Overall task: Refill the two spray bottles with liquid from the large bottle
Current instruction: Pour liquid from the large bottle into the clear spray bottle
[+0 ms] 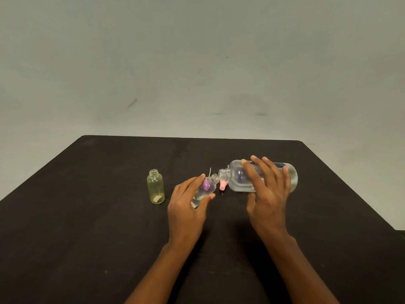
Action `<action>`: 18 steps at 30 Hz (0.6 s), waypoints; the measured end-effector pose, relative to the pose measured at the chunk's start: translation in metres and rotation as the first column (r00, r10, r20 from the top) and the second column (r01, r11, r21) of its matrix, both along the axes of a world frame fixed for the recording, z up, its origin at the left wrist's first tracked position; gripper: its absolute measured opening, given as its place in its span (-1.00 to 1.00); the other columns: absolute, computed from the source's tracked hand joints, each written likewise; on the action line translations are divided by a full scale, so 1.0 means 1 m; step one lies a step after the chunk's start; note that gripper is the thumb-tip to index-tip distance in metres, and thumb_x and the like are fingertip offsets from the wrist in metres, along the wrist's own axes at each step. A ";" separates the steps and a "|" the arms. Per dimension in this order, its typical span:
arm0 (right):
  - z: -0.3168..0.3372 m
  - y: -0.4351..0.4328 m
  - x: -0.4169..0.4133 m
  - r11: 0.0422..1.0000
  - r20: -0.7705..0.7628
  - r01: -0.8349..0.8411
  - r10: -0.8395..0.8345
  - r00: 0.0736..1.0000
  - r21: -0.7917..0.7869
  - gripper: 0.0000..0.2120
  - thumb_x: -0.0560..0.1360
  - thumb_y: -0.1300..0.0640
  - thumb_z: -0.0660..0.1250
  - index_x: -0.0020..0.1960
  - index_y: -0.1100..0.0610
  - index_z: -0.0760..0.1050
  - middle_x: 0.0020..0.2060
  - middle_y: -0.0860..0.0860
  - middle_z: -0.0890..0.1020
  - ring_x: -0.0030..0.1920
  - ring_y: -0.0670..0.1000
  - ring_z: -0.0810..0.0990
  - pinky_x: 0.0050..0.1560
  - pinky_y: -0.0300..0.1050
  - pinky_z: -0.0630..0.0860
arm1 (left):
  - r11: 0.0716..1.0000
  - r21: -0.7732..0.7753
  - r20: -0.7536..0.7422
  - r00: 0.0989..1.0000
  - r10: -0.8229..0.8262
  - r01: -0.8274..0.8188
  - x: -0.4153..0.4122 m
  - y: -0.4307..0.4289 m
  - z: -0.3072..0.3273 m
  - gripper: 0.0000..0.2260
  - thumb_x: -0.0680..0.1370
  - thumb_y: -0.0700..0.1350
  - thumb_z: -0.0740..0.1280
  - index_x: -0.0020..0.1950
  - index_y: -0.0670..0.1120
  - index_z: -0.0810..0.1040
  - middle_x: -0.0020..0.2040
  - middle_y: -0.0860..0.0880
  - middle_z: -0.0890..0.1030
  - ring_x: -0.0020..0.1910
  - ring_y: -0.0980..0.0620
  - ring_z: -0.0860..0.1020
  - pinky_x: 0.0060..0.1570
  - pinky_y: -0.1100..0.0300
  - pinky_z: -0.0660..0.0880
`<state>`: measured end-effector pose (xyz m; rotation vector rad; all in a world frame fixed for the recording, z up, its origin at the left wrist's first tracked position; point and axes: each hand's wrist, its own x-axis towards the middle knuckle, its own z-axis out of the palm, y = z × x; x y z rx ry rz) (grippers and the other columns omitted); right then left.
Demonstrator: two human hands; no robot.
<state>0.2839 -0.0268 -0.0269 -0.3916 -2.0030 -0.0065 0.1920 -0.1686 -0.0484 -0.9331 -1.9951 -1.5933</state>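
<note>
My right hand (266, 189) grips the large clear bottle (238, 178), tipped on its side with its open neck pointing left. That neck meets the mouth of a small clear spray bottle (203, 191), which my left hand (186, 207) holds tilted toward it; some liquid sits in its lower part. A purple spray cap (206, 184) and a pink spray cap (222, 185) lie on the table behind the two necks, their thin tubes sticking up. A yellow-green spray bottle (155, 187) stands upright and uncapped to the left, apart from my hands.
The dark table (87, 227) ends at a far edge against a pale wall and drops off at the right corner. Bare tabletop stretches in front of and left of the bottles.
</note>
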 end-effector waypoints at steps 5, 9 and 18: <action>0.000 0.000 0.000 1.000 0.002 0.001 -0.001 1.000 0.003 -0.26 0.25 0.48 0.24 0.37 0.02 0.33 0.29 0.13 0.52 0.38 0.10 0.34 0.50 0.04 -0.06 | 1.000 0.003 0.000 1.000 0.000 0.000 0.000 0.000 0.000 -0.57 0.34 -0.23 0.54 0.19 -0.12 0.59 0.08 0.10 0.57 0.13 0.37 0.42 0.11 0.52 0.34; 0.000 0.000 -0.001 1.000 0.000 0.003 -0.003 1.000 0.006 -0.28 0.25 0.47 0.23 0.36 0.03 0.34 0.28 0.13 0.53 0.38 0.11 0.35 0.49 0.06 -0.04 | 1.000 0.001 -0.002 1.000 -0.001 0.001 0.000 0.000 0.000 -0.56 0.34 -0.23 0.54 0.20 -0.12 0.59 0.08 0.11 0.57 0.13 0.38 0.42 0.11 0.53 0.33; 0.000 0.001 -0.001 1.000 0.003 0.006 -0.006 1.000 0.009 -0.26 0.25 0.49 0.25 0.36 0.03 0.34 0.28 0.12 0.53 0.38 0.10 0.35 0.49 0.08 -0.02 | 1.000 -0.004 0.001 1.000 -0.001 0.001 0.000 0.001 0.001 -0.57 0.34 -0.23 0.53 0.20 -0.12 0.59 0.08 0.11 0.57 0.13 0.39 0.42 0.11 0.54 0.32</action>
